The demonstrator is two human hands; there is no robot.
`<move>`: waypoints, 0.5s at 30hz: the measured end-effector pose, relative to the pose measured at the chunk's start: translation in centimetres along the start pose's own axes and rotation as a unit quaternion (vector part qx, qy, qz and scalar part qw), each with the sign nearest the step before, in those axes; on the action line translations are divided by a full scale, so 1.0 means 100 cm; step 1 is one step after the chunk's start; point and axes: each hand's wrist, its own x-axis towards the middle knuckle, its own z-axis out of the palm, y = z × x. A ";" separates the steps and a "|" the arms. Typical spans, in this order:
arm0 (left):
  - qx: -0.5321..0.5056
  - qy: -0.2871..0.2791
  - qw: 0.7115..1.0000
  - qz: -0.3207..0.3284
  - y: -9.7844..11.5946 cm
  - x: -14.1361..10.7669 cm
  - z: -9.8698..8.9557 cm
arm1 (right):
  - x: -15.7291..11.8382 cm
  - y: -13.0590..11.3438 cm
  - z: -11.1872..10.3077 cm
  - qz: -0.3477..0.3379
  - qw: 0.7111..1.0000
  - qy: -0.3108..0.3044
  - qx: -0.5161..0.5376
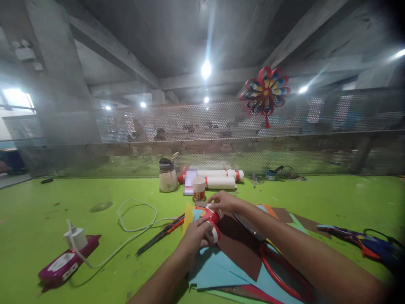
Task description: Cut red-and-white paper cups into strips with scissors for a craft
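Note:
My left hand (196, 234) is closed round the lower left of a red and white paper piece (212, 217), at the middle of the table. From above and to the right, my right hand (223, 202) pinches the same piece near its top. Beneath both hands lie sheets of brown paper (238, 247) and blue paper (218, 270). Scissors with red handles (281, 274) rest on the sheets, partly under my right forearm. Just beyond the hands stands a white and red paper cup (199, 188).
White rolls (220, 182) and a jar (168, 177) stand before a mesh screen (142, 156). A purple power strip (68, 261) with a white cable is at left, dark scissors (161, 233) nearer the middle. A blue tool (363, 242) lies right.

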 end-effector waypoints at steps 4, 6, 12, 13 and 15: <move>0.004 0.000 1.000 -0.005 0.002 -0.001 0.001 | -0.005 0.000 0.010 0.011 0.998 0.057 -0.010; 0.006 0.003 1.000 -0.009 0.003 -0.002 0.000 | -0.009 -0.001 -0.001 0.025 0.992 0.121 -0.018; 0.013 0.013 1.000 -0.020 0.001 0.001 -0.003 | -0.038 0.015 -0.093 0.087 0.936 0.309 -0.147; 0.016 0.012 1.000 -0.022 0.001 0.002 -0.003 | -0.044 0.022 -0.108 0.105 0.925 0.320 -0.175; 0.024 0.009 0.999 -0.024 0.002 0.001 -0.003 | -0.054 0.037 -0.128 0.141 0.912 0.316 -0.218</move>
